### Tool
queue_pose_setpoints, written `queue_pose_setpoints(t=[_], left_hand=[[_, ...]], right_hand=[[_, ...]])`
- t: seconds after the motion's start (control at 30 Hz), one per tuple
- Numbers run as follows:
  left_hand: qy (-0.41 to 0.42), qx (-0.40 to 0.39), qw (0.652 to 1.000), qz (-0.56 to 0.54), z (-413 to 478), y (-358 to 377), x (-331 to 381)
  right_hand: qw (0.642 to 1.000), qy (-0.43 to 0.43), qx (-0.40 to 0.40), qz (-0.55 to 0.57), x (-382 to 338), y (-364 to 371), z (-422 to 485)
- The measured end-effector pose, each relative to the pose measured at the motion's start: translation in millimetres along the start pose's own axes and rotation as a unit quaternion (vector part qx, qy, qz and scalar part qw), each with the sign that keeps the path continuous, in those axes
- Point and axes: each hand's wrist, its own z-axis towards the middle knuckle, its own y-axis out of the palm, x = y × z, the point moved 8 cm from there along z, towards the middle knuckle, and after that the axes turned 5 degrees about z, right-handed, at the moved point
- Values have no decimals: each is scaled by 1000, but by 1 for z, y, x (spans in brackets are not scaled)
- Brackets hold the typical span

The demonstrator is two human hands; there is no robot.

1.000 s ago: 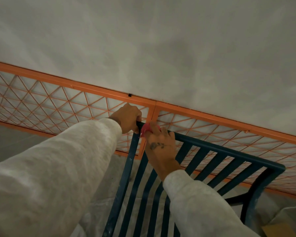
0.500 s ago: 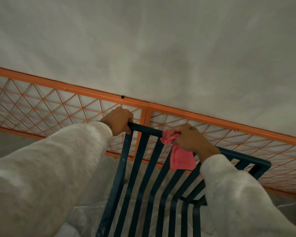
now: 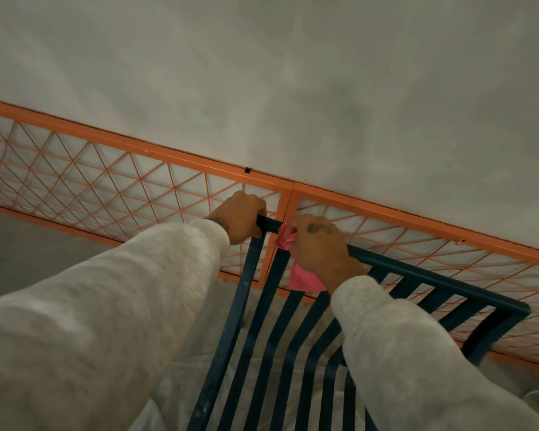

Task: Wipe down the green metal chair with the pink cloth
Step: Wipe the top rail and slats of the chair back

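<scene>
The dark green metal chair (image 3: 430, 272) shows its slatted back, with the top rail running from centre toward the lower right. My left hand (image 3: 240, 219) grips the rail's left corner. My right hand (image 3: 319, 247) presses the pink cloth (image 3: 302, 276) against the top rail just right of that corner. Part of the cloth bunches out beside my fingers and part hangs down below my wrist over the slats. My pale sleeves cover much of the chair's lower slats.
An orange metal lattice fence (image 3: 112, 181) runs behind the chair along a grey plaster wall (image 3: 293, 73). Pale sheeting (image 3: 255, 353) lies under the chair, seen between the slats. The chair's right post (image 3: 492, 334) stands close to the fence.
My right hand slid the cloth leftward along the top rail, back toward my left hand. One second ago it was also at the left corner, so it went right and returned.
</scene>
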Motion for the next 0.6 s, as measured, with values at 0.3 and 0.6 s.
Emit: queue_pose_setpoints(t=[0.3, 0.6], left_hand=[[-56, -61, 959, -272, -13, 10, -29], [-89, -46, 902, -419, -23, 29, -42]], right_hand=[[989, -76, 56, -111, -51, 20, -7], [966, -151, 60, -199, -54, 33, -8]])
